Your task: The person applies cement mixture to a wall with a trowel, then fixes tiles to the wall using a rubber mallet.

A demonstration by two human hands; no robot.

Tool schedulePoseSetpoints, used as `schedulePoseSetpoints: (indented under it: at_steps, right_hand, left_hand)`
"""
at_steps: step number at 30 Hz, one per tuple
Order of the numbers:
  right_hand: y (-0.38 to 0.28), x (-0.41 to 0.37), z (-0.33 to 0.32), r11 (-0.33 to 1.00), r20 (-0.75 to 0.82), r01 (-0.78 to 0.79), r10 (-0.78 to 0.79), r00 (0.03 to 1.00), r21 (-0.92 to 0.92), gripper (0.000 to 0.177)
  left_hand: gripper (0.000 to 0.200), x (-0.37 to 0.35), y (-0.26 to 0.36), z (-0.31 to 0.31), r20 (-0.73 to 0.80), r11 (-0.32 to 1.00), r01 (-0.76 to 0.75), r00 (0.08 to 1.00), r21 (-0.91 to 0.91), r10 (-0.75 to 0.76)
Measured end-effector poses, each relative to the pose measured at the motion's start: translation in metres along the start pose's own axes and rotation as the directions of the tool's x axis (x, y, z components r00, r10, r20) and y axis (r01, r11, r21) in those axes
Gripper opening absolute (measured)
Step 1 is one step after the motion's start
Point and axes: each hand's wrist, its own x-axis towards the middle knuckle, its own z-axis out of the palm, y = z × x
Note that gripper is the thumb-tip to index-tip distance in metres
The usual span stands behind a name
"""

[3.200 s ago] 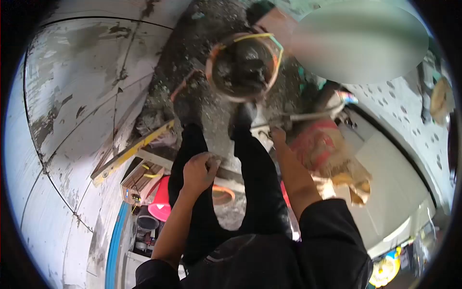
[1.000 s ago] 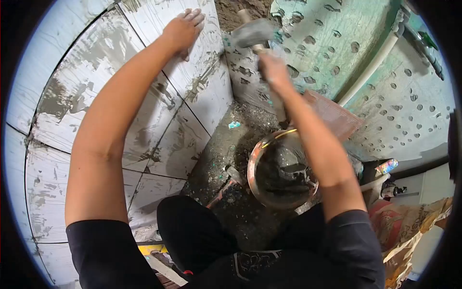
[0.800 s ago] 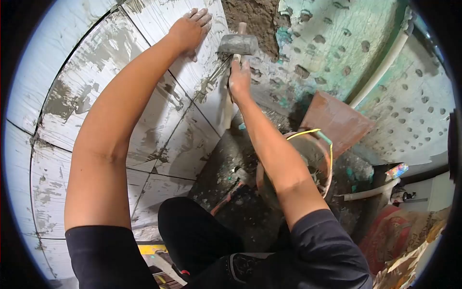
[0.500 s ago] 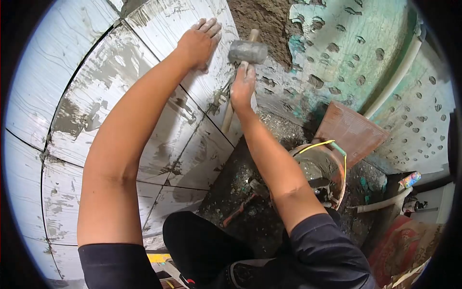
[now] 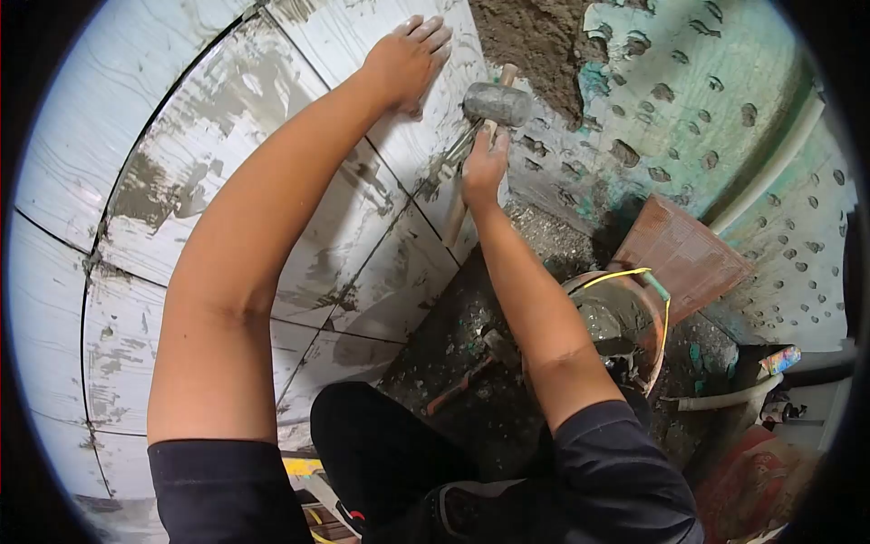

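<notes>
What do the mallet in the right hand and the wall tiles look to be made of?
Mallet head: probably rubber, matte; dull grey, scuffed, no metallic glint.
Handle: likely bare wood; pale tan, plain shaft.
Wall tiles: seemingly glazed ceramic or porcelain, I can't tell which; white, wavy grey lines, slight sheen between grey smears.

A flat reddish-brown tile (image 5: 681,257) leans against the pitted pale-green wall (image 5: 675,118), near a long white pipe (image 5: 772,168). On the dark gritty floor (image 5: 453,317) lies a red-handled hammer (image 5: 450,396); toward the floor's right edge are a curved white pipe (image 5: 729,396), a multicoloured tube (image 5: 780,360) and a red-and-brown sack (image 5: 752,476).
</notes>
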Motion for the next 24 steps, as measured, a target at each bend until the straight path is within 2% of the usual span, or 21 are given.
schedulePoseSetpoints:
  at_steps: [3, 4, 5, 6, 7, 8, 9, 10, 11, 12, 13, 14, 15, 16, 17, 18, 19, 21, 23, 24]
  right_hand:
    - [0.009, -0.004, -0.003, 0.991, -0.033, 0.077, -0.081, 0.996, -0.108, 0.031]
    - [0.012, -0.004, -0.010, 0.997, 0.039, 0.057, -0.055, 0.998, -0.052, 0.033]
    - [0.056, -0.003, -0.014, 0.966, -0.015, 0.186, -0.192, 0.981, -0.179, 0.034]
    - [0.069, 0.005, -0.012, 0.942, -0.025, 0.244, -0.256, 0.966, -0.232, 0.035]
    - [0.082, 0.012, -0.010, 0.911, -0.034, 0.297, -0.319, 0.947, -0.287, 0.035]
    - [0.073, 0.004, -0.019, 0.915, -0.004, 0.277, -0.291, 0.957, -0.294, 0.036]
    - [0.066, 0.002, -0.021, 0.982, -0.046, 0.093, -0.102, 0.994, -0.162, 0.038]
    - [0.058, 0.002, -0.024, 0.994, -0.057, -0.099, 0.097, 0.994, -0.035, 0.040]
    - [0.051, 0.001, -0.024, 0.992, -0.088, -0.124, 0.121, 0.989, -0.018, 0.041]
    - [0.043, -0.001, -0.026, 0.988, -0.116, -0.155, 0.153, 0.981, -0.005, 0.043]
    - [0.039, -0.002, -0.029, 0.982, -0.145, -0.189, 0.187, 0.972, -0.001, 0.045]
    - [0.092, 0.006, -0.024, 0.950, -0.199, -0.291, 0.308, 0.930, 0.109, 0.051]
    - [0.083, 0.005, -0.029, 0.962, -0.204, -0.252, 0.269, 0.941, 0.108, 0.053]
    - [0.062, 0.001, -0.032, 0.972, -0.209, -0.211, 0.228, 0.951, 0.101, 0.054]
    - [0.048, -0.002, -0.037, 0.980, -0.216, -0.177, 0.192, 0.957, 0.089, 0.056]
    - [0.048, -0.002, -0.044, 0.987, -0.171, -0.163, 0.161, 0.972, 0.002, 0.054]
    - [0.050, -0.002, -0.051, 0.986, -0.115, -0.145, 0.135, 0.984, -0.080, 0.051]
    - [0.047, 0.001, -0.050, 0.985, -0.218, -0.163, 0.148, 0.965, -0.051, 0.044]
    - [0.047, -0.004, -0.055, 0.988, -0.271, -0.148, 0.128, 0.954, -0.052, 0.039]
    - [0.047, -0.005, -0.055, 0.990, -0.270, -0.122, 0.101, 0.958, -0.064, 0.037]
  left_hand:
    - [0.092, 0.001, -0.002, 0.012, -0.076, 1.000, -0.030, 0.997, -0.007, 0.030]
    - [0.088, 0.000, 0.002, 0.012, -0.070, 0.996, -0.035, 0.997, -0.085, 0.029]
    - [0.084, 0.001, 0.004, 0.010, -0.067, 0.989, -0.032, 0.998, -0.143, 0.023]
    - [0.080, 0.004, -0.002, 0.008, -0.067, 0.984, -0.020, 0.998, -0.176, 0.008]
    - [0.056, 0.012, -0.006, 0.023, -0.234, 0.987, -0.039, 0.972, -0.159, 0.001]
    - [0.042, 0.009, -0.017, 0.004, -0.263, 0.978, -0.009, 0.964, -0.208, -0.046]
    - [0.029, 0.006, -0.023, -0.014, -0.294, 0.962, 0.009, 0.951, -0.272, -0.092]
    - [0.020, 0.006, -0.036, -0.028, -0.373, 0.963, 0.110, 0.906, -0.247, -0.199]
    - [0.014, 0.006, -0.048, -0.042, -0.449, 0.949, 0.205, 0.843, -0.238, -0.295]
    - [0.013, 0.004, -0.063, -0.057, -0.549, 0.940, 0.314, 0.767, -0.132, -0.333]
    - [0.013, 0.000, -0.080, -0.070, -0.564, 0.913, 0.394, 0.733, -0.105, -0.381]
    - [0.014, -0.002, -0.100, -0.072, -0.533, 0.907, 0.418, 0.754, -0.062, -0.384]
    - [0.017, -0.009, -0.117, -0.079, -0.438, 0.931, 0.350, 0.824, -0.102, -0.358]
    - [0.025, -0.009, -0.124, -0.082, -0.224, 0.858, 0.466, 0.831, -0.219, -0.508]
    - [0.017, -0.019, -0.129, -0.075, -0.430, 0.924, 0.368, 0.820, -0.108, -0.377]
    - [0.018, -0.020, -0.132, -0.071, -0.343, 0.894, 0.438, 0.828, -0.098, -0.443]
    - [0.018, -0.026, -0.126, -0.077, -0.287, 0.887, 0.423, 0.840, -0.187, -0.461]
    - [0.021, -0.029, -0.120, -0.086, -0.221, 0.812, 0.456, 0.805, -0.363, -0.551]
    - [0.023, -0.030, -0.113, -0.104, -0.070, 0.765, 0.542, 0.799, -0.348, -0.598]
    - [0.023, -0.028, -0.121, -0.097, -0.064, 0.783, 0.520, 0.818, -0.341, -0.571]
